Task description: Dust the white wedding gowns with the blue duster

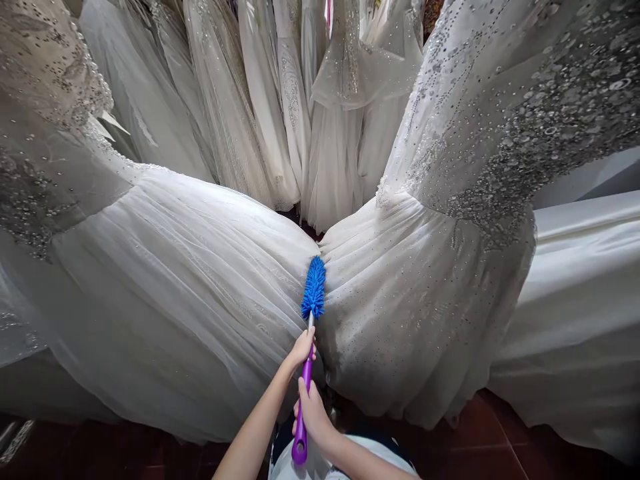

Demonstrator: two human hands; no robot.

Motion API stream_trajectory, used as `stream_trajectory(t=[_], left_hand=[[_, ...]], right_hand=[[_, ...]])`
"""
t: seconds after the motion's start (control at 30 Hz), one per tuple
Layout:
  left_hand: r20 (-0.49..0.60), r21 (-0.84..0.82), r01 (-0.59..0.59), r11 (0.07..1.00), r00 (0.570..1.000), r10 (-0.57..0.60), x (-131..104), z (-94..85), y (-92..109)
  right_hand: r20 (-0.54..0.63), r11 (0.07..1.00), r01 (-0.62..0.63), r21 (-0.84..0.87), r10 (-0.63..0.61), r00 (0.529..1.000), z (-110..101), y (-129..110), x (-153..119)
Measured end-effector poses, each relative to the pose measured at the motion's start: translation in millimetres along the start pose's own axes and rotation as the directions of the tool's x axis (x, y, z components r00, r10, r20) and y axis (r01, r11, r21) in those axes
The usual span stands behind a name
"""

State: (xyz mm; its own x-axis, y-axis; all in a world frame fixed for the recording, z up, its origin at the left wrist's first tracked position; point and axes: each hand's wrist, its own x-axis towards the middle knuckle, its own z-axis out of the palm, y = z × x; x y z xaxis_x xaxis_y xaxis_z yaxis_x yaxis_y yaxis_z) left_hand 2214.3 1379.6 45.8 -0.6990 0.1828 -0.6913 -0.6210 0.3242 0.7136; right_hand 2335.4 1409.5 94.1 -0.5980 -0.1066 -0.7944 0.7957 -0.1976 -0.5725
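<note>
A duster with a blue microfibre head point(314, 287), a short metal shaft and a purple handle point(301, 433) points away from me at the centre. My left hand point(302, 348) is closed round it near the shaft. Lower down, my right hand point(313, 410) grips the purple handle, its thumb lying along the top. The blue head lies where two full white gowns meet, between the pleated left skirt point(185, 267) and the sparkling right skirt point(400, 300). It appears to touch the fabric.
Beaded bodices rise from the left gown point(45, 153) and the right gown point(490, 133). Several white dresses point(290, 100) hang in a row behind. A plain satin skirt point(590, 287) stands at far right. Dark red floor tiles point(470, 440) show beneath the hems.
</note>
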Motion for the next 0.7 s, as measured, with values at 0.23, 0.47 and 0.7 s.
stream_trajectory(t=[0.23, 0.47, 0.7], left_hand=[[0.058, -0.012, -0.384, 0.923, 0.922, 0.384, -45, 8.0, 96], [0.187, -0.026, -0.435, 0.9, 0.882, 0.432, -41, 36.8, 117], [0.122, -0.066, -0.022, 0.998, 0.992, 0.03, -16, 52.7, -6]], right_hand=[[-0.093, 0.914, 0.404, -0.021, -0.404, 0.91, -3, -22, -17], [-0.222, 0.891, 0.455, -0.02, -0.447, 0.866, -23, -34, -22], [-0.181, 0.973, 0.143, -0.184, -0.176, 0.968, -50, 37, -21]])
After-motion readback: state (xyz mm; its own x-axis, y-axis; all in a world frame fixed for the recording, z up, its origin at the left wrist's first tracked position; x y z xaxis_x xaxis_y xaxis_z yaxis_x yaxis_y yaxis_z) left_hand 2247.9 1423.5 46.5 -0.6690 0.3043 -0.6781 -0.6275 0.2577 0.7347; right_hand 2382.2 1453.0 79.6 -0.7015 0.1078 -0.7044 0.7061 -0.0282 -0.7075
